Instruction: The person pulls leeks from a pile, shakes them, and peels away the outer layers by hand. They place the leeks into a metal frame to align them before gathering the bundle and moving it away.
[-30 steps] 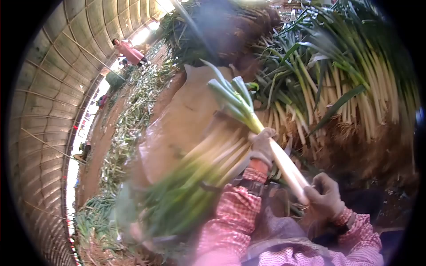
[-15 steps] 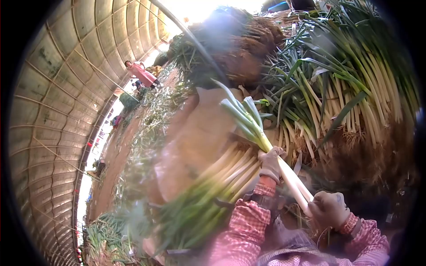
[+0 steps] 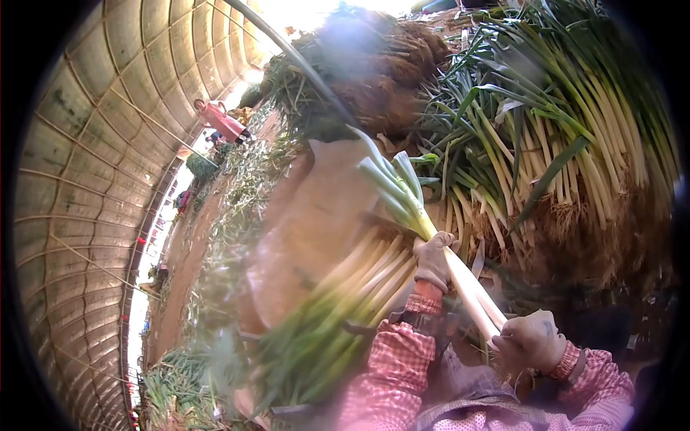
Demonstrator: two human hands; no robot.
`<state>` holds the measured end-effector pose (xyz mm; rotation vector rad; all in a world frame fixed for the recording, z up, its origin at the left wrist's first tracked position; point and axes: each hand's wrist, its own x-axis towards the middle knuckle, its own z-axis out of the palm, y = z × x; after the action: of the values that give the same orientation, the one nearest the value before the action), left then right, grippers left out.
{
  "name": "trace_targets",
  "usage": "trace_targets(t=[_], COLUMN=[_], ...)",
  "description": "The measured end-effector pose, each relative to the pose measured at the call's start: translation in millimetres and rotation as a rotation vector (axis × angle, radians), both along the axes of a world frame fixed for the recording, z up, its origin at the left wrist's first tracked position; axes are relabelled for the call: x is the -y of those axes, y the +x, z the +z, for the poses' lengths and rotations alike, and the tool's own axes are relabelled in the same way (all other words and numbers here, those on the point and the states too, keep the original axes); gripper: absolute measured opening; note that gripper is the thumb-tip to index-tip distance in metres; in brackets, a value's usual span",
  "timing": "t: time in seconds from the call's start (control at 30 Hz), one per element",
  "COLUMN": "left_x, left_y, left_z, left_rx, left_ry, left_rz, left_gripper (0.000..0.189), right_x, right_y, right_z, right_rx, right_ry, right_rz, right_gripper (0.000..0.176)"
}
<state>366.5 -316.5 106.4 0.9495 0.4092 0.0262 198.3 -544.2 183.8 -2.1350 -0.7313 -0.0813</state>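
Note:
Two or so thick green onions (image 3: 471, 287) lie slantwise in front of me, leaves toward the upper left and white ends toward the lower right. My left hand (image 3: 434, 258), in a pale glove, is wrapped round them where green turns to white. Down at the root end, my right hand (image 3: 530, 340), also gloved, is closed on the white shanks; its fingers hide the tips. Beneath and left of my left forearm lies a row of trimmed-looking green onions (image 3: 374, 276), partly blurred, their white ends pointing up and right.
A big heap of green onions with roots (image 3: 575, 144) fills the right side. Behind stands a brown, rooty pile (image 3: 388, 79). A pale sheet (image 3: 316, 208) lies left of centre. Leaf scraps (image 3: 237, 215) litter the ground. A person in pink (image 3: 223, 121) stands far off inside the arched tunnel.
The whole view has shifted slightly. Both hands keep their hold on the green onions, almost in the same place. The distant person's arms have changed position.

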Motion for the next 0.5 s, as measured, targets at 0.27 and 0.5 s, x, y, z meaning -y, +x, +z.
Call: trace_targets(t=[0.27,0.5], left_x=[3.6,7.4], left_y=[-2.0,-5.2], left_z=[9.3,13.1], left_rx=[-0.056,-0.050], left_ry=[0.025,0.036], left_rz=[-0.018,-0.059], left_gripper=[0.030,0.031], right_x=[2.8,4.2], right_y=[-6.7,-12.9], right_z=[3.3,8.3], right_rx=[0.150,0.303], right_ry=[0.059,0.074], right_rz=[0.088,0.093], right_gripper=[0.023,0.027])
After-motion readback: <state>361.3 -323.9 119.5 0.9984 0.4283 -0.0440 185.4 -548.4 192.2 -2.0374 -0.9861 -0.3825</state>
